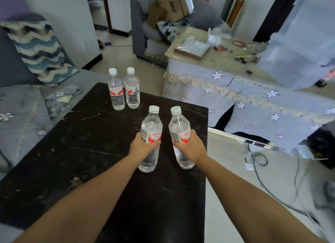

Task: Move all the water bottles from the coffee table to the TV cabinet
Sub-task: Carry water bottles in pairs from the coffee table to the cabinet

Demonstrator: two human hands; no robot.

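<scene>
**Clear plastic in both hands, two bottles left at the far end**

Clear plastic bottles with red labels and white caps are the whole job here. The left hand [140, 147] has its grip wrapped round the waist of one bottle [150, 139], and the right hand [190, 146] is curled the same way round a second bottle [180, 137]. Both bottles stand upright, long axis vertical, side by side but apart, over the near-right part of the black desk [72, 152]; whether their bases rest on the top or are just clear of it cannot be told.

Two more bottles [124, 90] stand upright and almost touching at the far end of the desk, straight ahead and somewhat left of the hands, so the left hand is the nearer one to them.

The TV cabinet is not clearly in view, so the carry direction is a guess. The desk's right edge lies just beside the right-hand bottle, with pale floor [226, 170] open beyond it, though a cable [261, 179] trails there. A sofa [21, 112] hems in the left side.
</scene>
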